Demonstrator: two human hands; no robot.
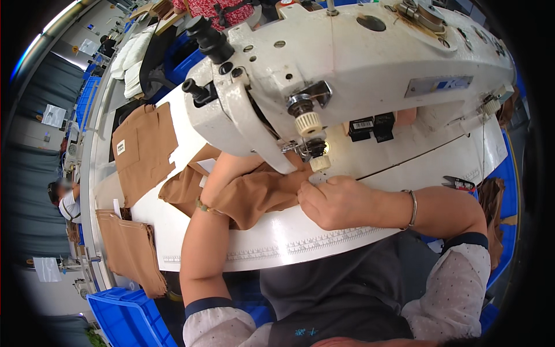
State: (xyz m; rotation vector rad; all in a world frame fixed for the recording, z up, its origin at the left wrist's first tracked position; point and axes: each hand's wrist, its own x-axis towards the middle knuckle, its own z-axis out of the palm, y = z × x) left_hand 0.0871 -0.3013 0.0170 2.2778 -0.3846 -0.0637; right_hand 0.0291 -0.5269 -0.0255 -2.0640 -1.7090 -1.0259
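A white sewing machine (341, 52) stands over the worktable, its needle area low at the middle. Bunched brown fabric (254, 194) lies on the machine bed, one end reaching under the needle area. My left hand (240, 166) reaches over this cloth behind the machine head, which hides most of its fingers. Just right of the needle, my right hand (332, 202) is closed, its fingertips pinching the edge of the brown fabric.
Brown cut pieces (144, 153) lie at the left, with a folded brown stack (133, 248) nearer me. Thread snips (458, 183) rest at the table's right edge. Blue bins stand at the lower left (130, 315) and right (509, 231). Another person (70, 202) sits far left.
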